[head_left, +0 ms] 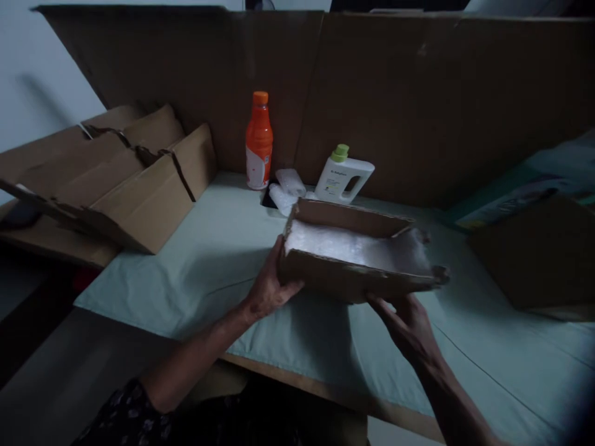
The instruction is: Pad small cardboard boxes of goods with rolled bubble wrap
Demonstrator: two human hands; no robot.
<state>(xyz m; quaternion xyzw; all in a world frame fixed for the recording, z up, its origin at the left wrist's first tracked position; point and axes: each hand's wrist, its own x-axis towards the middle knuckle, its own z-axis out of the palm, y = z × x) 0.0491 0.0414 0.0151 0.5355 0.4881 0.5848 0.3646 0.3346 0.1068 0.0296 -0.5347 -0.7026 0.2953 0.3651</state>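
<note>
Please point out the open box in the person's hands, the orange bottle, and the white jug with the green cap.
Open box (332,276): head view, on its near side wall.
Orange bottle (259,140): head view, mid-body.
White jug (331,179): head view, body beside the handle.

Single view, from camera on person's head: above and behind bare left hand (270,286) and bare right hand (411,325), facing forward and down. Near enough that both forearms (199,353) run in from bottom edge. Wide reach: pale green cloth-covered table (220,223) under hands, its near edge this side of them, upright brown cardboard panel (395,93) beyond them, folded brown cardboard dividers (144,198) left of left hand.
</note>
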